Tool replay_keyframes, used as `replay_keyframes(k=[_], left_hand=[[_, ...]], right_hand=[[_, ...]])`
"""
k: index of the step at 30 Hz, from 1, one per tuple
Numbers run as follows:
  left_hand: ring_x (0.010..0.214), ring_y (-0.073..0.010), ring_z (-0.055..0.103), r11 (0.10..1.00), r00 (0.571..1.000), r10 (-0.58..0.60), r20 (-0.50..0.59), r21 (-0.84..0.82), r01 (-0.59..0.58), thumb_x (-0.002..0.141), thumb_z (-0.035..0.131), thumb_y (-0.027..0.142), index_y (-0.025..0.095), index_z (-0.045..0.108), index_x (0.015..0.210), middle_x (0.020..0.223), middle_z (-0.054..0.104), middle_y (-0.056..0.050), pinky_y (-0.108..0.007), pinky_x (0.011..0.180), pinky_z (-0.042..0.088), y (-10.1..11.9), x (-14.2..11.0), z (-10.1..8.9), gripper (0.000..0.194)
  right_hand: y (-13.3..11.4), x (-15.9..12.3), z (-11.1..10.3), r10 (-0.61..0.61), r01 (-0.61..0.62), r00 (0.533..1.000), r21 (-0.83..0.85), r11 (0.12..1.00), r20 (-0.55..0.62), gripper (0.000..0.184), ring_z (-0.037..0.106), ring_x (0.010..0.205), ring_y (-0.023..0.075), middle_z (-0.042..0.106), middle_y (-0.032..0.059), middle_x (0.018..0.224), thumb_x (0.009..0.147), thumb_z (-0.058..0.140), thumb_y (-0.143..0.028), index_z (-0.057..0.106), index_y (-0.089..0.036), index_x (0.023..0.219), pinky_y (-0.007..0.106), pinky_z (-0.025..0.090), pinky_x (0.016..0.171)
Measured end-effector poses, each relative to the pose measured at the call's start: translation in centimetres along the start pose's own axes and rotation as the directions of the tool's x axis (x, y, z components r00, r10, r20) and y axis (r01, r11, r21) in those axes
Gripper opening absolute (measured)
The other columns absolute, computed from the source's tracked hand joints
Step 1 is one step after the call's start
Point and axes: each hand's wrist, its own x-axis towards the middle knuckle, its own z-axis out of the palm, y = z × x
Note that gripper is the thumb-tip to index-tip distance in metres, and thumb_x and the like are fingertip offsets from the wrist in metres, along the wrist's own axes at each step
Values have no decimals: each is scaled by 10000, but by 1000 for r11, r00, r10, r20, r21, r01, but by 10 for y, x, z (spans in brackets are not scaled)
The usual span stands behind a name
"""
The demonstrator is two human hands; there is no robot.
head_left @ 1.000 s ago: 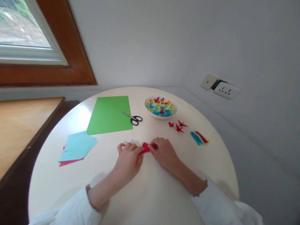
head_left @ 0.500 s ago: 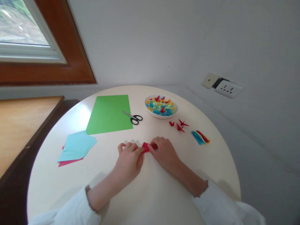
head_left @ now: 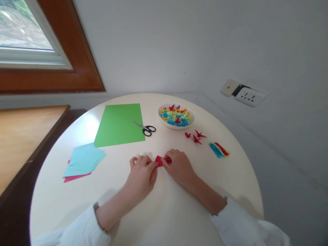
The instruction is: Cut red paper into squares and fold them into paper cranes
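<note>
Between my hands, close to the tabletop, is a small folded piece of red paper (head_left: 159,161). My left hand (head_left: 141,172) pinches its left side between thumb and fingers. On the right side, my right hand (head_left: 178,166) grips the paper with thumb and curled fingers, which hide part of it. Beyond my right hand lie three red paper cranes (head_left: 197,139). A white bowl (head_left: 176,127) farther back holds many small cranes in red, yellow, blue and pale green.
Black-handled scissors (head_left: 147,130) rest partly on a green sheet (head_left: 120,124). Light blue paper squares (head_left: 83,159) lie over pink ones (head_left: 77,177) at the left. Coloured paper strips (head_left: 219,150) sit near the right edge of the round white table (head_left: 174,218).
</note>
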Motion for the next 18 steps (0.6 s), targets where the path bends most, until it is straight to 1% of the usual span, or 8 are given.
replay_keyframes(k=[3,6,10,12,18], left_hand=[[848,-232,504,1000,1000,21,-12,5,-21,838,416,160,184,660,942,891,583,-97,-427,794,350,-1,0,0,267],[878,-237,502,996,996,84,-20,-2,-84,853,400,163,155,644,951,929,587,-111,-422,809,383,-3,1,1,263],[1030,-248,494,981,981,191,-33,-25,-191,855,396,139,168,602,1033,1136,590,-111,-437,886,394,-7,3,3,275],[1073,-243,492,972,972,234,-26,-27,-235,856,386,127,180,590,1057,1200,581,-96,-445,924,382,-9,4,5,292],[1108,-255,491,964,965,264,7,29,-264,849,389,124,167,554,1122,1211,588,-96,-443,957,367,-12,3,7,322]], right_hand=[[0,0,0,1,-1,1000,-3,1000,3,165,554,752,179,633,33,750,827,523,-246,569,-186,681,305,319,671],[0,0,0,0,0,1000,-5,1000,3,158,556,757,182,633,33,758,828,522,-244,570,-186,689,307,318,674],[-1,0,0,2,-2,1000,-20,1000,5,147,555,764,182,629,34,761,826,528,-241,564,-189,693,308,311,675],[-1,-1,-1,4,-4,1000,-24,1000,5,138,554,768,181,629,36,767,826,527,-235,564,-189,701,307,310,677],[-1,0,-1,5,-4,1000,-35,999,12,132,552,776,186,642,46,787,829,514,-222,577,-185,719,313,312,681]])
